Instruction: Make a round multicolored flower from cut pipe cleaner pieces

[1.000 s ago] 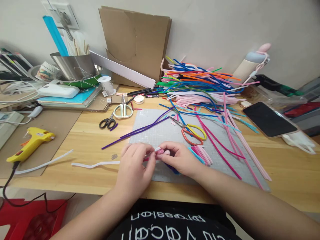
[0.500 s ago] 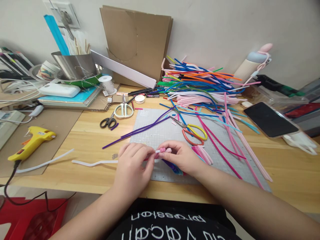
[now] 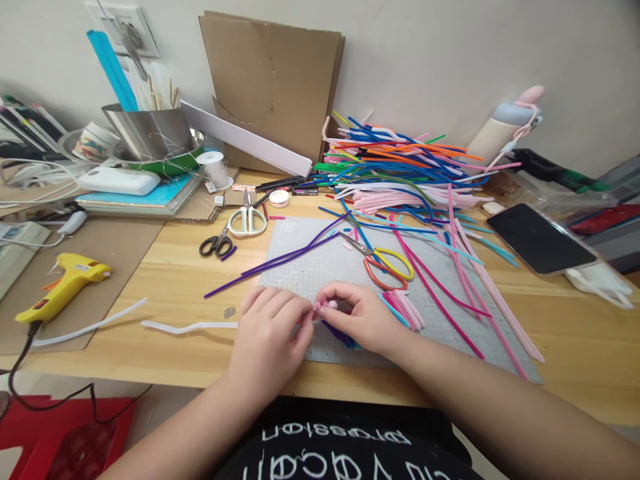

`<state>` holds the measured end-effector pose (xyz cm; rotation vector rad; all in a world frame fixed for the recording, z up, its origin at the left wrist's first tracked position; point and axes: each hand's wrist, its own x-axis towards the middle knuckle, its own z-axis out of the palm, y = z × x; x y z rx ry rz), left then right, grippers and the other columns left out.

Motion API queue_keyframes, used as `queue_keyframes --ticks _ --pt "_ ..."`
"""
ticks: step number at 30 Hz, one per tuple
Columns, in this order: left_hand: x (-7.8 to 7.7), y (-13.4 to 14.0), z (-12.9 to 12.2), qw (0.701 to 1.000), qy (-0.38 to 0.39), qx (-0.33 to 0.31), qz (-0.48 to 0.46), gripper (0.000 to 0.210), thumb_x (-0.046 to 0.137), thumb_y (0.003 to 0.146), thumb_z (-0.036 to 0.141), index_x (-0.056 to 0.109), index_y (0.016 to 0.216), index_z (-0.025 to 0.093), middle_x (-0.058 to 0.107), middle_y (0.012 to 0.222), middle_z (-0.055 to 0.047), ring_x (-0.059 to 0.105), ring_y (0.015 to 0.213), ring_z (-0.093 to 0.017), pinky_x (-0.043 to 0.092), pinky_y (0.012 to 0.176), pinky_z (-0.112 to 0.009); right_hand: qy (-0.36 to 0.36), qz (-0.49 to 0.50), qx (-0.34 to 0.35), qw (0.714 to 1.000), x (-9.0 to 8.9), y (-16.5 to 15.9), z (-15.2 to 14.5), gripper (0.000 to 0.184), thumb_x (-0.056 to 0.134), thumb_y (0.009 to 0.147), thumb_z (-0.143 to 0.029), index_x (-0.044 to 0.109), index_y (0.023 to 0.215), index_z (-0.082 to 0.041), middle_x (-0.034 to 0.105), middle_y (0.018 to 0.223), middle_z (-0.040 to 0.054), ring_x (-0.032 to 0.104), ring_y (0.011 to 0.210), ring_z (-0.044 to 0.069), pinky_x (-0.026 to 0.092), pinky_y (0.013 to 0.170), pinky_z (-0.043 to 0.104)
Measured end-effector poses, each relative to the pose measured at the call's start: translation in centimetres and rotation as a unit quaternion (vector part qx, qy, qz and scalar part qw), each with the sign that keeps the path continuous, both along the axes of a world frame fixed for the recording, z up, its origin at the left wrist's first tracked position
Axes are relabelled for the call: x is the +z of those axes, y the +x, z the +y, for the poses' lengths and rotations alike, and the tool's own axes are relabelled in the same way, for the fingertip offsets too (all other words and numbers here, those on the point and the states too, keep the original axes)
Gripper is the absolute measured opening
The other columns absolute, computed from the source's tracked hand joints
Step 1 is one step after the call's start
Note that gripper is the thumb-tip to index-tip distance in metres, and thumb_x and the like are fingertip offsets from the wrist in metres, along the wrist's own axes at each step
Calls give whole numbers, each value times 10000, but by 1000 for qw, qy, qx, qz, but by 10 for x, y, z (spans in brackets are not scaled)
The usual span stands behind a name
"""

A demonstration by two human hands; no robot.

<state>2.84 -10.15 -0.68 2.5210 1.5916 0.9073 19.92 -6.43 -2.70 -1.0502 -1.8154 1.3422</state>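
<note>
Two hands, a left hand (image 3: 273, 327) and a right hand (image 3: 357, 320), with at least one pink piece (image 3: 319, 307) between them; the fingers hide any exact count. Three pairs of scissors: one black-handled (image 3: 223, 238), one pale-handled (image 3: 247, 214), one yellow-and-orange-handled (image 3: 371, 253). Two white strips (image 3: 190, 327) lie left, two long purple stems (image 3: 270, 264) at centre, two long magenta stems (image 3: 465, 306) right; the far pile of stems (image 3: 400, 160) is too tangled to count. One glue gun (image 3: 65, 283), left; one cutting mat (image 3: 320, 280), centre; one spool (image 3: 214, 170), far left; one phone (image 3: 541, 239) and one bottle (image 3: 495, 132), right.
</note>
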Motion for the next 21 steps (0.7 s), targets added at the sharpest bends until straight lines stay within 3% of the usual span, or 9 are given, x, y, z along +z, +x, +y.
queue_keyframes --ticks 6,9,21 --pt "-1 0 0 1000 -8 18 -15 108 524 825 174 561 727 199 620 701 5 544 718 -164 350 724 -337 -20 19 -11 1000 -1 1 0 140 608 795 -287 573 893 -193 622 843 14 577 757 128 484 717 273" --pt "-2 -2 -1 999 -12 25 -20 94 535 815 176 567 731 203 627 706 6 550 725 -170 348 730 -344 -29 21 -4 999 -3 2 0 80 576 813 -255 556 855 -189 611 812 8 578 743 122 476 686 256" --pt "-2 -1 0 999 -35 -6 -33 88 521 834 178 572 765 198 631 732 0 546 744 -168 346 734 -335 -6 -21 -3 1000 -2 2 -1 131 571 826 -300 624 853 -183 641 795 16 590 749 139 466 686 259"
